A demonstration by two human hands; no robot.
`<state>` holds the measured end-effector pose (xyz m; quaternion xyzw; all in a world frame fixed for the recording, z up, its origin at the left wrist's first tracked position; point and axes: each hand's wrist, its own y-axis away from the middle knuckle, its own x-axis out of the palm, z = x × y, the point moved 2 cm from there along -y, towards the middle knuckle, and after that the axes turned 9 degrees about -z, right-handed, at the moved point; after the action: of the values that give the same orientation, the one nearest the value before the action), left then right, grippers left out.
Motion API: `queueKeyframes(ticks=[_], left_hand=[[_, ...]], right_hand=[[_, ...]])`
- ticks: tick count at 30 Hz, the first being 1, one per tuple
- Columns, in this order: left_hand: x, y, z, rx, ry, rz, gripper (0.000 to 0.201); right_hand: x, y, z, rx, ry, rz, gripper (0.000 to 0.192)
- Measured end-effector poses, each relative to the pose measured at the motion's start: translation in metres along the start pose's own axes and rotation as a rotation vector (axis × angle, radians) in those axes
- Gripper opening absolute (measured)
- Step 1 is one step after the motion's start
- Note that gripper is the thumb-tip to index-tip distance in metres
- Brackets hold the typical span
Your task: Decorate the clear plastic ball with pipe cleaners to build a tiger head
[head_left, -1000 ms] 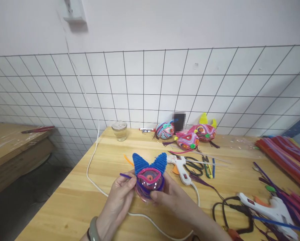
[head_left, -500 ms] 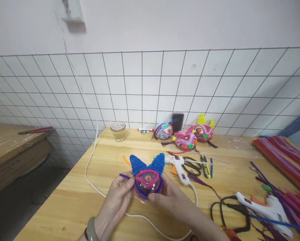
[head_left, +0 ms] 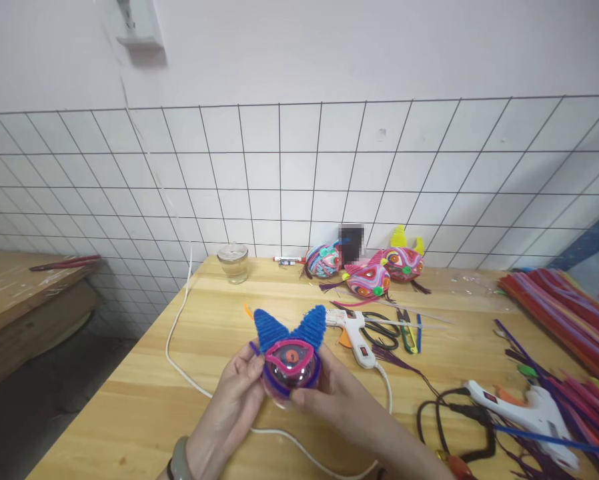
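We grip the blue-eared ball [head_left: 290, 357] with our left hand [head_left: 234, 393] and right hand [head_left: 332, 403] above the table [head_left: 144, 407], near the glue gun [head_left: 357, 333].

blue ears [head_left: 289, 328], pink-rimmed orange eye [head_left: 290, 355], clear ball [head_left: 290, 377].

The wall [head_left: 329, 53] is plain white at the top and has white square tiles [head_left: 279, 193] with dark lines lower down. A light wooden table [head_left: 129, 413] stands against it. Another wooden bench [head_left: 24, 293] sits to the left. The floor [head_left: 54, 393] is dark grey.
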<state>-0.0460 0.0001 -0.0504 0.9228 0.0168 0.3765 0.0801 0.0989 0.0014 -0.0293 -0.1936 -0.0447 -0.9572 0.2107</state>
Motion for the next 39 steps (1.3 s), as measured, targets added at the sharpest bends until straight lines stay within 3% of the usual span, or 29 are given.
queueKeyframes(ticks=[15,39], left_hand=[[-0.0056,-0.0012,0.0012,-0.050,-0.015,0.050,0.024],[-0.0071,-0.0006,0.0021,0.048,-0.108,0.010,0.027]], right_hand=[[0.0010,0.0021,-0.0012,0.003,-0.057,0.027,0.056],[-0.0012,-0.0001,-0.0041,0.000,-0.039,0.035,0.057]])
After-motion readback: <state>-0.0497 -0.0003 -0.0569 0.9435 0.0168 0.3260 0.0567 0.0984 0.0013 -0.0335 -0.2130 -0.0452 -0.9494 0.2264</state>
